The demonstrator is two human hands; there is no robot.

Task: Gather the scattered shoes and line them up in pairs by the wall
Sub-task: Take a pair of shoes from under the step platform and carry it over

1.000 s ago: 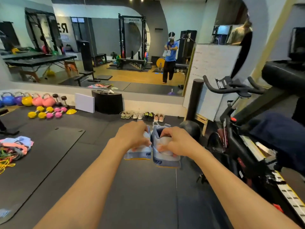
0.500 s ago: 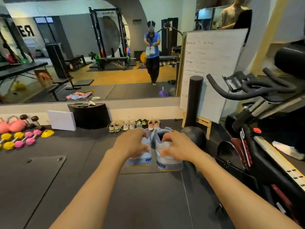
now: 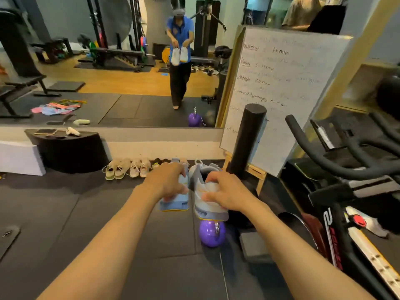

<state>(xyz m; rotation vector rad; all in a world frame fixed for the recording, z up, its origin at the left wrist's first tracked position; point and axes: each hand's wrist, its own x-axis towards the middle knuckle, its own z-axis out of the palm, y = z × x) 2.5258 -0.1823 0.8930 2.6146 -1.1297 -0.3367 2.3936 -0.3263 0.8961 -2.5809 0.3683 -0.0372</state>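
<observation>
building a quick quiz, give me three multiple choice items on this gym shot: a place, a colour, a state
1. Where is the row of pale sneakers? A by the wall under the mirror; B on a shelf; C in a basket.
2. What colour is the round kettlebell on the floor? A yellow; B purple; C red.
3. What is the right hand doing? A hanging open; B pressing the floor; C gripping a grey-white sneaker.
Key: A, they line the wall's base; B, it is purple; C, fingers curl round it.
</observation>
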